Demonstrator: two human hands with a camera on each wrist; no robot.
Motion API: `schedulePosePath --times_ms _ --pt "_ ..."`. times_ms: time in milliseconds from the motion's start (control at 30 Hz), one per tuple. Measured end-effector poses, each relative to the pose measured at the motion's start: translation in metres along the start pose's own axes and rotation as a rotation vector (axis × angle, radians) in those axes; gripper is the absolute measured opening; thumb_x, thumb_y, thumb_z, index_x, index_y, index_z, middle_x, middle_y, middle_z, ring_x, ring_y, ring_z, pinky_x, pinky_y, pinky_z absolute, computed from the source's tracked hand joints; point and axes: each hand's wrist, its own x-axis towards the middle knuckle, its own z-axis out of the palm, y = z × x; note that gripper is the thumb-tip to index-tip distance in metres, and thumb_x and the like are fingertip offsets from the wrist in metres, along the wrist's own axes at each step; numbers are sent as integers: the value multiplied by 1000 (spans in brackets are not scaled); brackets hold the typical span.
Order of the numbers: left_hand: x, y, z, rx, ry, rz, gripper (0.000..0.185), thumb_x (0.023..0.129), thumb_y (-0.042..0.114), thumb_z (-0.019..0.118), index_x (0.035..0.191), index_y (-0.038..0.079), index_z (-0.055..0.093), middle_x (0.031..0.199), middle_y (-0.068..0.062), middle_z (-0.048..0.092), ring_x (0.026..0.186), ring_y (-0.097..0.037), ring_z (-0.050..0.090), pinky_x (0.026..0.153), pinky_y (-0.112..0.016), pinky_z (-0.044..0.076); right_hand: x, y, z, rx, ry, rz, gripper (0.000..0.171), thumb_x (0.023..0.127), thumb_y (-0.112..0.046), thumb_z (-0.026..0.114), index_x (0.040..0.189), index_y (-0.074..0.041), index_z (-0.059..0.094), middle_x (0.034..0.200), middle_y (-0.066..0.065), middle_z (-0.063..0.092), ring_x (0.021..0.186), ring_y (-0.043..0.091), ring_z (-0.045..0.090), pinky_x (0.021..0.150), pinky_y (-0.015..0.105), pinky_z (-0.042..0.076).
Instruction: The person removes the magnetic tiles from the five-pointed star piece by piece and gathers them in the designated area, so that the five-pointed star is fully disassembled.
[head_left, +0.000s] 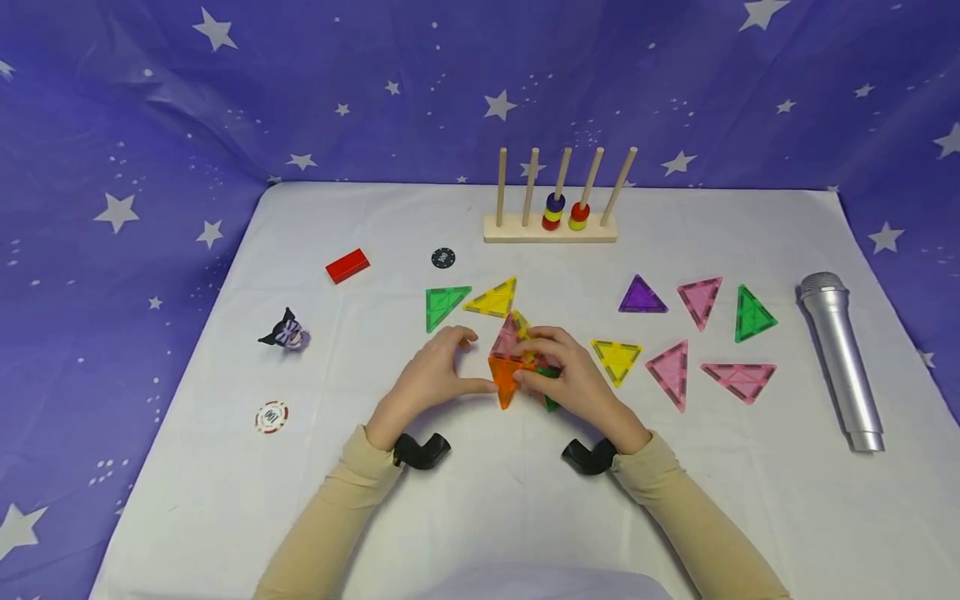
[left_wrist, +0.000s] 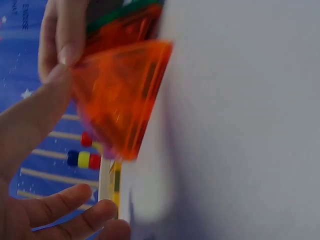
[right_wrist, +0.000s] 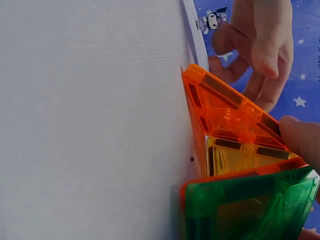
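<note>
An orange tile [right_wrist: 227,107] stands tilted on the white cloth [right_wrist: 90,120], one corner touching it. Below it sit a yellow tile [right_wrist: 240,159] and a green tile [right_wrist: 250,210], joined to it edge to edge. A fingertip [right_wrist: 302,137] of the right hand presses the orange tile's edge. The left hand [right_wrist: 260,45] hovers beyond, fingers loosely curled, near a small figure [right_wrist: 214,22].

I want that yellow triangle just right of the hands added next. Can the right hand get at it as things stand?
Probably not at once: the right hand grips the tile cluster. The yellow triangle lies flat, nothing between.
</note>
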Motion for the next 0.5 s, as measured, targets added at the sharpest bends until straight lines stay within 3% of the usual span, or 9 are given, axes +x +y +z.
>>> schedulePosePath --times_ms 100,233,500 --pt "-4 6 15 48 -27 13 76 63 46 79 120 7 48 111 -6 51 96 -21 51 78 -38 45 0 0 -1 -3 2 1 26 79 -24 71 103 -18 66 121 9 49 113 25 45 91 45 38" --pt "-6 9 28 37 0 26 74 62 44 80 119 9 47 113 -5 49 98 -21 52 76 -41 46 0 -1 -1 -4 -4 3 26 79 -24 71 104 -17 66 121 10 49 113 25 45 92 45 38" --pt "-7 7 42 83 67 48 70 65 42 79 117 13 42 106 -6 45 75 -19 51 55 -34 44 1 1 0 -2 -4 13 27 78 -22 72 104 -16 66 121 10 49 113 26 46 92 46 37"
